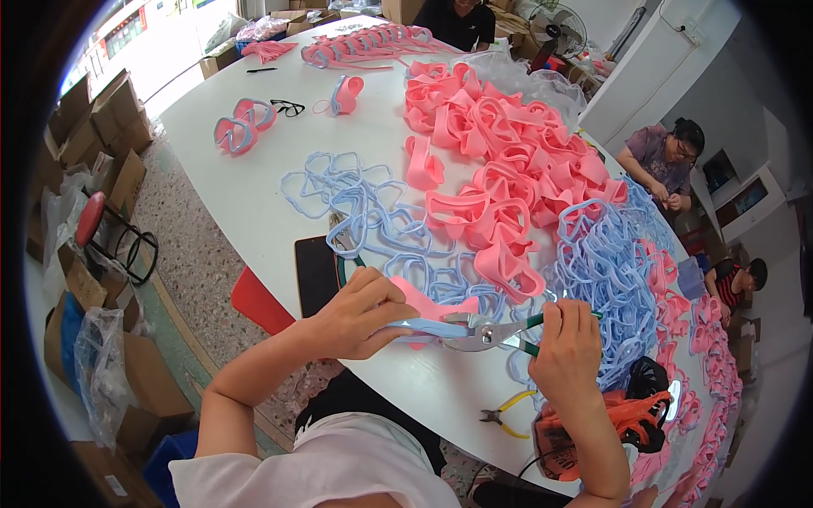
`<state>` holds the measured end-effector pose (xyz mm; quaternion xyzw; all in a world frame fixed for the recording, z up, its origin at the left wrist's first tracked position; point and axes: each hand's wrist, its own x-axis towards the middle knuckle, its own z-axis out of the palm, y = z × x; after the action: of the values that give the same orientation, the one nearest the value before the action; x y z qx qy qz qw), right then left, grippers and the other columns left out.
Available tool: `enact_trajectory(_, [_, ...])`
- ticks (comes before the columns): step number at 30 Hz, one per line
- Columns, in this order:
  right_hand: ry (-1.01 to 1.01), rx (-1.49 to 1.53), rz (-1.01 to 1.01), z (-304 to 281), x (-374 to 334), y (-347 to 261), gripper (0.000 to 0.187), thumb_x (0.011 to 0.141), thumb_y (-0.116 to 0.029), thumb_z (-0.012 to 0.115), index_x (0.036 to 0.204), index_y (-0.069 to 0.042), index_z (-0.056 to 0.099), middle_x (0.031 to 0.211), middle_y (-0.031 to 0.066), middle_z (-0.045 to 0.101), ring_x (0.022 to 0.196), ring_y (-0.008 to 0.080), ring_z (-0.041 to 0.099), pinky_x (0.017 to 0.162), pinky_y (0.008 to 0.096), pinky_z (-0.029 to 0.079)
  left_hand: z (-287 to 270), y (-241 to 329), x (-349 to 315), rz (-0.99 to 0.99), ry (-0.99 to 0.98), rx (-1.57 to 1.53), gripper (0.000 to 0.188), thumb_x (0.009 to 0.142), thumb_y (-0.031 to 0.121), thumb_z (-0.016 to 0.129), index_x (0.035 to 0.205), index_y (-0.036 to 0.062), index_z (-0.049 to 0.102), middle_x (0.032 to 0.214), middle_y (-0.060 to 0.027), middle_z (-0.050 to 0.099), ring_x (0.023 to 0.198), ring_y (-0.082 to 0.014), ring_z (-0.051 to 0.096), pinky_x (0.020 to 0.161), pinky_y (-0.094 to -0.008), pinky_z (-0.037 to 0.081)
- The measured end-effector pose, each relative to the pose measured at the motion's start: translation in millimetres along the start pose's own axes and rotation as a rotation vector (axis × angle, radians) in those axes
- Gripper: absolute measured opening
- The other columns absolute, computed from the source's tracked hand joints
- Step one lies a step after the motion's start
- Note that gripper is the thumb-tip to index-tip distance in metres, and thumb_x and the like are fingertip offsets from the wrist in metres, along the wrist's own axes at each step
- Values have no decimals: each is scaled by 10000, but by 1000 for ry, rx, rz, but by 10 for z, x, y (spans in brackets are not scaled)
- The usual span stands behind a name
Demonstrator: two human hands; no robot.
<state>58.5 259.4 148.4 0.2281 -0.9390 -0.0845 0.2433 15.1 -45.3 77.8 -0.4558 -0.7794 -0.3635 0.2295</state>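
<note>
My left hand [364, 313] is closed on a diving mask, pinching its pale blue frame [423, 327] at one end. The mask's soft pink skirt [428, 298] shows above the frame. In my right hand [566, 343] are slip-joint pliers [487, 335] with green handles. Their metal jaws meet the frame's right end; whether they grip it I cannot make out. Loose blue frames [356, 199] lie in a tangle just beyond my hands. Pink skirts [508, 195] are heaped farther back, and a large pile of blue frames [605, 292] lies beside my right hand.
Yellow-handled cutters [508, 413] and an orange plastic bag [559, 436] lie near the white table's [220, 186] front edge. A dark flat phone-like slab [317, 275] is left of centre. Assembled masks [246, 125] and eyeglasses [288, 107] lie far left. A co-worker [665, 165] sits at the right.
</note>
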Motion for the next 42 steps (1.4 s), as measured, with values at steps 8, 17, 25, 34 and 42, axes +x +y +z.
enact_trajectory(8, [11, -55, -37, -29, 49, -99, 179, 705, -36, 555, 879, 7, 551, 849, 127, 524, 789, 275, 510, 636, 371, 403, 16, 95, 55, 56, 30, 20, 397, 672, 114, 780, 1048, 66, 658, 944, -54, 517, 855, -237, 476, 737, -357, 365])
enact_trajectory(17, [67, -23, -60, 91, 35, -16, 124, 726, -39, 552, 844, -3, 542, 809, 110, 516, 755, 259, 503, 621, 365, 396, 60, 114, 63, 71, 41, 9, 394, 669, 118, 774, 1041, 52, 664, 938, -61, 512, 848, -239, 473, 727, -358, 365])
enact_trajectory(25, [68, -92, -40, -53, 15, -17, 160, 729, -28, 546, 884, 10, 549, 828, 116, 519, 764, 257, 499, 624, 364, 389, 43, 103, 68, 85, 55, 16, 404, 650, 105, 779, 1033, 49, 665, 939, -54, 518, 836, -235, 471, 711, -352, 362])
enact_trajectory(34, [28, 54, 94, -161, -40, 128, 247, 705, 8, 558, 952, 1, 539, 918, 143, 538, 857, 293, 526, 729, 395, 400, -15, 92, 66, 95, 99, 59, 429, 600, 79, 790, 1011, 50, 671, 908, -55, 527, 789, -229, 471, 696, -345, 361])
enact_trajectory(42, [9, -110, 144, -122, -104, 127, 308, 787, -12, 564, 1089, 40, 541, 1088, 174, 562, 1076, 336, 547, 890, 422, 431, -23, 110, 94, 98, 118, 40, 414, 627, 79, 779, 1026, 37, 673, 898, -61, 522, 786, -233, 464, 702, -346, 371])
